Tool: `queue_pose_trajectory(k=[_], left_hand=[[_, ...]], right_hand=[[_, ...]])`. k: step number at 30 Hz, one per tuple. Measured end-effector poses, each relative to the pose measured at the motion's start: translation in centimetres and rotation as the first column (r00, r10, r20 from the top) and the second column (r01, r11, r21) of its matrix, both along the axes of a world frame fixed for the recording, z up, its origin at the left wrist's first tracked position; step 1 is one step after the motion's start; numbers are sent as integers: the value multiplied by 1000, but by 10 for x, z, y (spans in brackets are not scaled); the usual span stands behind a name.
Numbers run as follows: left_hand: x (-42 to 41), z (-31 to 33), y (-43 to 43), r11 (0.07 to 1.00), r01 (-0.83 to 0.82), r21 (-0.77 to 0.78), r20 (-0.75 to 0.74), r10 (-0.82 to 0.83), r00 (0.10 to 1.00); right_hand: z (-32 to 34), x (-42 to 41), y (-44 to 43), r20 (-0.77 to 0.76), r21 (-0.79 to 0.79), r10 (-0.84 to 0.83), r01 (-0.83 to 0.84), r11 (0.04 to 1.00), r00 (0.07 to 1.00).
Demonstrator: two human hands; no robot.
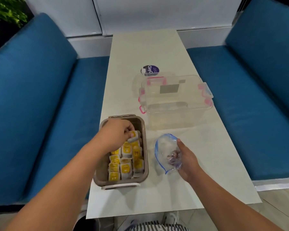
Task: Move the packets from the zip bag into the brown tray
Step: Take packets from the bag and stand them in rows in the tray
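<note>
Table [157,52]: packet [135,134] at left hand [115,132] fingertips [131,135]

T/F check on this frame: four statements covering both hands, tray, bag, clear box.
1. The left hand pinches a packet over the tray. True.
2. The right hand holds nothing. False: it grips the zip bag, whose mouth is open.
3. The tray has nothing in it. False: rows of yellow packets stand in it.
4. The clear box sits on the table beyond the tray and zip bag. True.
</note>
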State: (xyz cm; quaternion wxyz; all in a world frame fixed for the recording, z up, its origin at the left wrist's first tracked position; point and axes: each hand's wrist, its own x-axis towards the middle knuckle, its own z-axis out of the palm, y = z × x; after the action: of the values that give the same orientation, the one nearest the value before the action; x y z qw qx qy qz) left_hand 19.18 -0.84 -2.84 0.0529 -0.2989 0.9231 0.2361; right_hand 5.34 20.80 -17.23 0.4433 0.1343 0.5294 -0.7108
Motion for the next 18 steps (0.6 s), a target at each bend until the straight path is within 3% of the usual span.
queue_pose_trajectory(k=[4,12,18], left_hand=[[3,-12,-9,993,100,60,153,-108,982],[9,-36,5,916,331,227,295,-388,873],[10,-60,17,923,357,142,345,-384,856]], right_hand=[[-2,5,-7,-7,-1,-27,27,1000,1000],[-16,12,-1,1,-8,-48,48,999,999],[-21,18,5,1,18,-79,79,997,997]])
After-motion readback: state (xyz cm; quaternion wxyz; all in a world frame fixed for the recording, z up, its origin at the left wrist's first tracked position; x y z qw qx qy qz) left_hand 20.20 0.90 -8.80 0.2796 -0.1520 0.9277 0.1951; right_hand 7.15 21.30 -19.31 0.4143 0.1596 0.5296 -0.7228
